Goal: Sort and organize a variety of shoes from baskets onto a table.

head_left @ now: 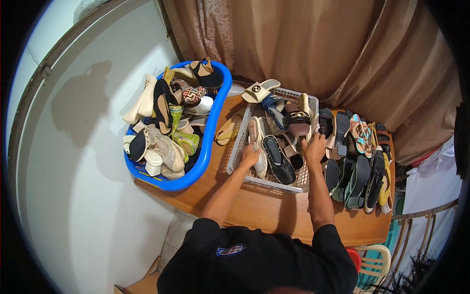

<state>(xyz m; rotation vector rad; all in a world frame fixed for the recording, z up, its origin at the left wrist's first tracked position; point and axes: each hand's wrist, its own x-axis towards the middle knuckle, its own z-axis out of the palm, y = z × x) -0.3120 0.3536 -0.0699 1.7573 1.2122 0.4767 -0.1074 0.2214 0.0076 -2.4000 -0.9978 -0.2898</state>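
Observation:
A light grey plastic crate (267, 184) full of shoes stands in front of me on the wooden table. At its left side my left hand (251, 156) is closed round a beige slip-on shoe (260, 164). My right hand (314, 147) is at the crate's right side, fingers curled beside a brown sandal with a gold trim (299, 121); what it grips is hard to make out. Between the hands lies a black closed-toe mule (279, 161). Behind it are a dark blue sandal (274, 110) and a cream slide (260, 91) resting on the crate's far rim.
A blue-rimmed tub (214, 128) heaped with shoes stands at the left. Beside it lies a yellow flat shoe (228, 130). Rows of sandals and flats, including a dark green sandal (358, 181), cover the table's right (274, 206). A brown curtain (303, 44) hangs behind; a plastic chair (384, 259) stands lower right.

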